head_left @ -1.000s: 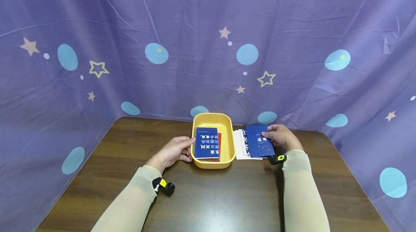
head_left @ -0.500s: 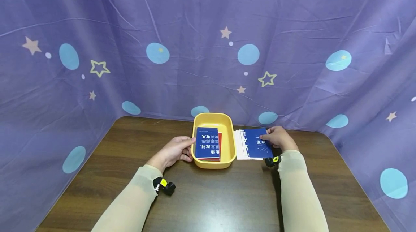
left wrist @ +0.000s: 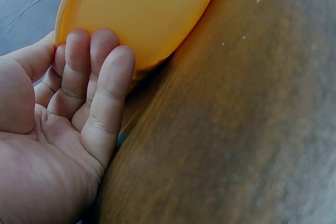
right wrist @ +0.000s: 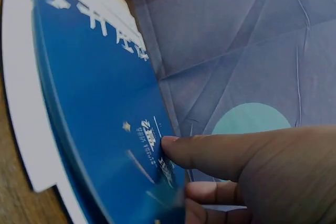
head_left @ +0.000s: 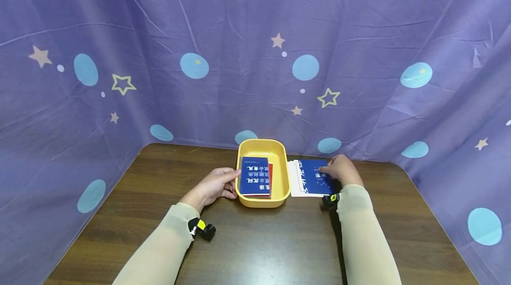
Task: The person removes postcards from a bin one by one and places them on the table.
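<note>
In the head view, a yellow rectangular tray (head_left: pixel 262 148) stands near the table's back edge. Stacked inside it are printed cards, a blue card (head_left: pixel 254 176) with white writing on top and a red card (head_left: pixel 271 183) peeking out below. My left hand (head_left: pixel 217 186) grips the tray's left rim, thumb over the edge, fingers against the outer wall (left wrist: pixel 147 9). Right of the tray, white cards (head_left: pixel 294 180) lie partly covered by another blue card (head_left: pixel 309 178). My right hand (head_left: pixel 344 172) pinches that blue card's right side, thumb on its face; the fingertips beneath are hidden.
A brown wooden table (head_left: pixel 255 245) extends toward me and to both sides. Purple curtain (head_left: pixel 223 112) with stars and dots hangs close behind the tray and along both sides. Each wrist carries a small black camera (head_left: pixel 207 231).
My right hand has moved slightly left and lowered the blue card flatter over the white cards. My left hand and the tray have stayed in place.
</note>
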Demonstrator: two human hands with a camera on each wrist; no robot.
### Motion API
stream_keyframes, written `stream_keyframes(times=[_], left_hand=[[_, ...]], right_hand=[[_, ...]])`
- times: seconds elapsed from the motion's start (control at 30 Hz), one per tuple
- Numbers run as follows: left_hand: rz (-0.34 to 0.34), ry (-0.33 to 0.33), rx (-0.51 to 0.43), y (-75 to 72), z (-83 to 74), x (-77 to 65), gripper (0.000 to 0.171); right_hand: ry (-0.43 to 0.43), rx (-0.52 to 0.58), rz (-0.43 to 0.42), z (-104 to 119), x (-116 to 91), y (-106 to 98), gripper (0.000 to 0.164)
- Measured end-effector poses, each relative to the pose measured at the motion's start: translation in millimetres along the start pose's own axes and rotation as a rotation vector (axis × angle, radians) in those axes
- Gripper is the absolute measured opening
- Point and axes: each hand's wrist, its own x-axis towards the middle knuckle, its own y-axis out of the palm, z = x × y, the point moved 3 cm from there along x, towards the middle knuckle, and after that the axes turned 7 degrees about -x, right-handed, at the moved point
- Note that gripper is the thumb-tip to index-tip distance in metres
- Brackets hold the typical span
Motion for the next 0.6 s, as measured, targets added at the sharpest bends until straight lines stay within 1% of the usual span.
stream_keyframes(times=[0.13,0.23,0.37,0.47,0.5,0.6], left_hand=[[0.004,0.005,0.001,-0.5,0.1,0.4,0.032],[0.004,0.004,-0.001,-0.4,-0.4,-0.3,0.032],[0.004,-0.002,-0.004,0.6,-1.3,-1.2,0.031],[-0.004,-0.012,-0.008,0.6,-1.4,-1.4,0.030],[-0.004,-0.013,-0.007,0.5,-1.4,-1.3,0.030],[-0.005,-0.013,-0.008,0.3,-1.4,-1.1,0.030]], right_hand=[[0.036,-0.050,0.000,1.6,-1.9,-0.8,0.040],[0.046,-0.061,0.009,1.5,-1.8,0.1,0.040],[0.059,0.005,0.038,-1.2,-2.8,-0.9,0.039],[0.052,0.064,0.049,-2.0,-4.9,-4.7,0.039],[0.046,0.077,0.047,-1.5,-5.6,-6.6,0.040],[-0.013,0.094,0.028,5.6,-8.6,-13.3,0.043]])
